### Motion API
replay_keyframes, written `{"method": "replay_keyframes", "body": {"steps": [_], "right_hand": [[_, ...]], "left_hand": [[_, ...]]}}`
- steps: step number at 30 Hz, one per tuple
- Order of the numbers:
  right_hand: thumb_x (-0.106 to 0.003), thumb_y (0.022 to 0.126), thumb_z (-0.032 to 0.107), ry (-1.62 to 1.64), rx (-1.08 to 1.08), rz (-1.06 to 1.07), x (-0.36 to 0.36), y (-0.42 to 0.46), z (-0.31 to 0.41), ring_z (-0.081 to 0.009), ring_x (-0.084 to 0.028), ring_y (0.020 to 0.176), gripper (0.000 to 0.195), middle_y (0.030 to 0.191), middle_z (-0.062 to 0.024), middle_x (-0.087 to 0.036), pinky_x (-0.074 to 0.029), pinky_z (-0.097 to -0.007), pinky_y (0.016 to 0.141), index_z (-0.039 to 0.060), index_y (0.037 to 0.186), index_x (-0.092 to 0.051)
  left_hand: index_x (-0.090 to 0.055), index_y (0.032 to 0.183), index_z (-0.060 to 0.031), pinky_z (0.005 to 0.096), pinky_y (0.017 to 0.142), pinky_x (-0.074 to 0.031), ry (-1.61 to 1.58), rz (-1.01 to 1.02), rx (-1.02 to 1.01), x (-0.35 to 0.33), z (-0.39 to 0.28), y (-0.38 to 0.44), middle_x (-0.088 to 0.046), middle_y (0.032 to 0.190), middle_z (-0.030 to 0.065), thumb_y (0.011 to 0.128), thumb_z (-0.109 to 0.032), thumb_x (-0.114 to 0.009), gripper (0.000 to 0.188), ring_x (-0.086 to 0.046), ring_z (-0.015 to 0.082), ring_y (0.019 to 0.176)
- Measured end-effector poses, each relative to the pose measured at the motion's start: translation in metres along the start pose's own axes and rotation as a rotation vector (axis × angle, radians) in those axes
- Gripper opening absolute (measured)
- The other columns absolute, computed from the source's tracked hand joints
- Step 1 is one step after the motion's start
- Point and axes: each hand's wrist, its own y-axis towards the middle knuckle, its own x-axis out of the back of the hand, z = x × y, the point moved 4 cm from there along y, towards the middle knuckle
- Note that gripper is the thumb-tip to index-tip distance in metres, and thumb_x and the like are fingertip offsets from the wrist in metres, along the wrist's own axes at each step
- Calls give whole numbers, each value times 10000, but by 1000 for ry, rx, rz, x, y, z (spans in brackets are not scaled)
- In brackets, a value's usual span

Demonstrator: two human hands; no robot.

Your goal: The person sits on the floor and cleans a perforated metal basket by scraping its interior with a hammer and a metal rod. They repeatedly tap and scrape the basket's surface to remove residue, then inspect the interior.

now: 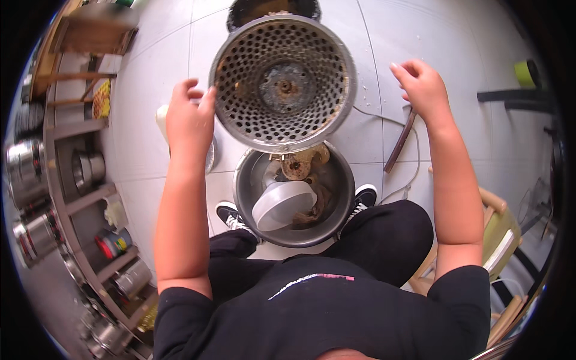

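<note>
A large perforated metal drum (315, 108) stands in front of me with its mouth towards the camera; its round base plate inside is stained and rusty. Close to the drum's left rim is my left hand (191, 103), fingers curled and apart, holding nothing; whether it touches the rim I cannot tell. To the right of the drum, my right hand (418, 87) hangs in the air with bent fingers and nothing in it. Between my feet sits a grey basin (243, 193) containing a white plastic bowl (283, 207), a dirty round metal part (297, 166) and brownish matter.
A dark bar-like tool (400, 141) and a grey cable (418, 157) lie on the tiled floor at right. Behind the drum is a black tub (238, 13). Shelves (90, 198) with metal pots line the left side; a wooden chair (495, 202) stands at right.
</note>
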Motion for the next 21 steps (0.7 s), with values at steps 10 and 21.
{"method": "replay_keyframes", "body": {"steps": [10,21], "right_hand": [[-603,909,430,-301,-765,217,-90,-199,-342,-392,-661,963,400,989,-203,-698,-519,-494,845,50,954,-716],[-659,874,308,-192,-1206,-125,-113,-303,-421,-329,-582,1096,296,1191,-133,-576,-500,-456,907,92,1072,-617]], "left_hand": [[-559,1173,-16,290,574,-500,237,170,-45,-13,22,5,-632,918,82,951,-273,-630,347,-594,140,734],[-543,1229,-47,274,456,-446,296,139,-2,-18,16,28,-636,951,57,966,-303,-615,374,-604,131,722]]}}
